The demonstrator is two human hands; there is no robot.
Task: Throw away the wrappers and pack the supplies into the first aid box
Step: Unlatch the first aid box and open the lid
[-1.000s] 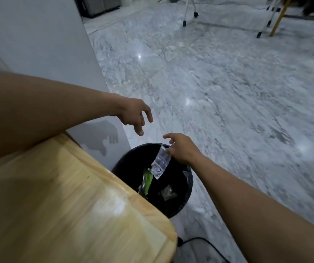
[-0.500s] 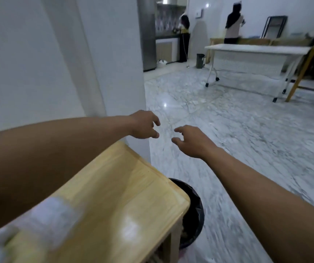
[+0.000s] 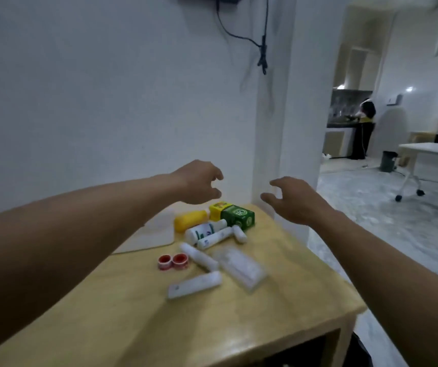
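Observation:
Supplies lie on a wooden table [image 3: 278, 321]: a green box [image 3: 239, 217], a yellow bottle [image 3: 190, 220], white bottles [image 3: 204, 232], two red-cored tape rolls [image 3: 173, 261], white bandage rolls [image 3: 199, 256], a white tube [image 3: 194, 284] and a clear packet [image 3: 240, 267]. A flat white case [image 3: 154, 235] lies behind my left arm, partly hidden. My left hand [image 3: 199, 185] hovers above the yellow bottle, fingers curled apart, holding nothing. My right hand [image 3: 296, 200] hangs open to the right of the green box, above the table's far corner.
A white wall and pillar [image 3: 278, 128] stand right behind the table, with a black cable [image 3: 263, 51] hanging down. The black bin's rim [image 3: 358, 350] peeks out at the table's near right corner. Far right are people, a white table [image 3: 435, 151] and marble floor.
My right hand let a wrapper drop into the black bin. My view then swung up and left from the bin to the table, and both empty hands moved over the supplies.

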